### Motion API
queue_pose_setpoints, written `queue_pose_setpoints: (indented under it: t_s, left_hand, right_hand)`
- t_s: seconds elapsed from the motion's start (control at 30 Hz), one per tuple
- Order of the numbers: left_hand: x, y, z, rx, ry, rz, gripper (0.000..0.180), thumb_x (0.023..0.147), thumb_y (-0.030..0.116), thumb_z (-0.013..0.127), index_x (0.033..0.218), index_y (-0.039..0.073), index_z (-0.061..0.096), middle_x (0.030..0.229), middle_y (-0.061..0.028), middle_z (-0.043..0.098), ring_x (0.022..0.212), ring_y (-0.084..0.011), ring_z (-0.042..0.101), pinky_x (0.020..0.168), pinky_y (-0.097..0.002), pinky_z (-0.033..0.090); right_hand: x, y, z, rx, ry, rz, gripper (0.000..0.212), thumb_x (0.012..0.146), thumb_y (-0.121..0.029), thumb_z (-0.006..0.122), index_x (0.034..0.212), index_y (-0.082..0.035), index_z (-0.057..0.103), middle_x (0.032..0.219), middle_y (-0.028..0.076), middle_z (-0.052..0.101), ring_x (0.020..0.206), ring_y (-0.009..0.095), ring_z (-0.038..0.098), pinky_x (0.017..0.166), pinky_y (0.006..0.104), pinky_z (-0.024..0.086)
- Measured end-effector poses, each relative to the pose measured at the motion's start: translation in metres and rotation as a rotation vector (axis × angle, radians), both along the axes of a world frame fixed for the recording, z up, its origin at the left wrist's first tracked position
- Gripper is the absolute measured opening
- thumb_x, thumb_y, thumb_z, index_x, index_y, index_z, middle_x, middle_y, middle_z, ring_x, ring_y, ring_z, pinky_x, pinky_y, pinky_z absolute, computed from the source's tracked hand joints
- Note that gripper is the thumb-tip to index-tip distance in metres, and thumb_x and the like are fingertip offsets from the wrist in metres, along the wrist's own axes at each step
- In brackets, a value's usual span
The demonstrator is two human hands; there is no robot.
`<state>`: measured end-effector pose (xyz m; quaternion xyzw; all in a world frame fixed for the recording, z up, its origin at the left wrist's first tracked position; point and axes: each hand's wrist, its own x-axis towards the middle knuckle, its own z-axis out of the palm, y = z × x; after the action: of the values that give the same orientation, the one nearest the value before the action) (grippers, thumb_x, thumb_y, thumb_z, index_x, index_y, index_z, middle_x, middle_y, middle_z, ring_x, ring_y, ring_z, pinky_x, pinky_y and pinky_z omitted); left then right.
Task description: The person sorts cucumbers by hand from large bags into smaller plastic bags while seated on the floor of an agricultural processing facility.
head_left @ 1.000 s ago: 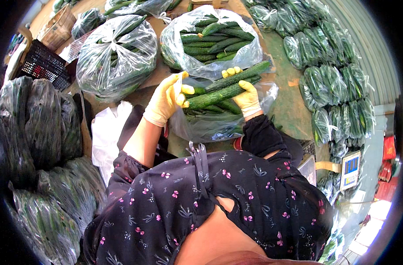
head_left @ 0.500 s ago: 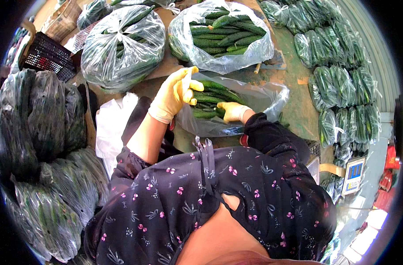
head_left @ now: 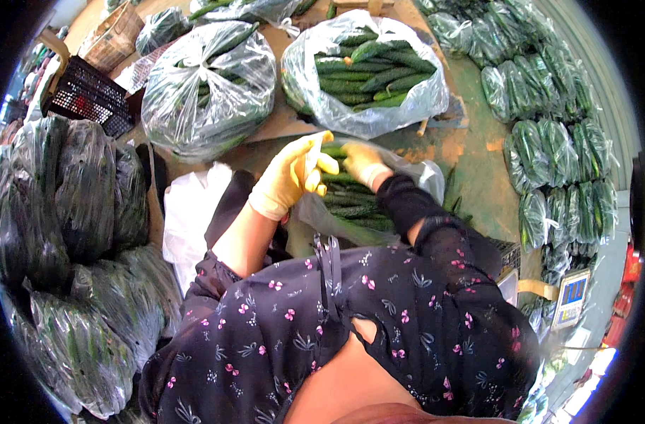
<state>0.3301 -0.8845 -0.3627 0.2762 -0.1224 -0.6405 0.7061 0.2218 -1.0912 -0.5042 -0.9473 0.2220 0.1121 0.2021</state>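
Note:
Both my hands wear yellow gloves. My left hand (head_left: 294, 173) is raised at the left side of an open clear plastic bag (head_left: 434, 180), its fingers half bent and apart, with nothing plain to see between them. My right hand (head_left: 365, 164) reaches over the far part of the bag, and its fingers are smeared by motion. They are close to a green cucumber at the bag's far side; whether they grip it does not show. Several more cucumbers (head_left: 358, 201) lie inside the bag, below my right hand. My right sleeve hides part of the bag.
Beyond stand an open bag of cucumbers (head_left: 435, 95) and a tied one (head_left: 209, 106). Filled bags line the right side (head_left: 538, 152) and pile up at left (head_left: 78, 311). A black crate (head_left: 89, 95) is far left; a digital display (head_left: 571, 298) stands at right.
My right hand has moved from the near cucumbers to the bag's far side. The left hand keeps its bent pose. The whole view has shifted slightly.

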Motion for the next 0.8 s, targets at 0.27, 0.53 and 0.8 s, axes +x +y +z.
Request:
queue_pose_setpoints:
  t_s: [0.27,0.53,0.8]
  left_hand:
    - [0.012,0.001,0.004,0.051,-0.034,0.164,0.056,0.092,0.045,0.053,0.127,0.001,0.050,0.087,-0.0152,0.069,0.050,-0.0128,0.056,0.054,-0.0304,0.053]
    - [0.013,-0.003,0.003,0.055,-0.047,0.176,0.053,0.093,0.044,0.053,0.125,0.001,0.051,0.086,-0.0152,0.069,0.048,-0.0121,0.055,0.054,-0.0301,0.053]
    - [0.010,-0.003,0.003,0.067,-0.038,0.189,0.049,0.093,0.042,0.054,0.122,0.003,0.054,0.086,-0.0150,0.070,0.050,-0.0122,0.055,0.055,-0.0313,0.053]
  right_hand:
    - [-0.028,-0.018,-0.051,0.273,0.273,-0.350,0.060,0.089,-0.034,0.059,0.134,0.005,0.047,0.132,0.027,0.053,0.125,0.037,0.050,0.103,0.0401,0.040]
    - [-0.099,-0.020,-0.040,1.064,0.019,-0.612,0.023,0.094,-0.030,0.054,0.095,-0.007,0.053,0.073,0.000,0.057,0.053,0.009,0.045,0.045,0.0258,0.034]
    - [-0.132,-0.011,-0.007,1.312,-0.280,-0.490,0.028,0.093,-0.018,0.060,0.112,0.000,0.049,0.082,0.005,0.062,0.060,0.011,0.054,0.051,0.0231,0.041]
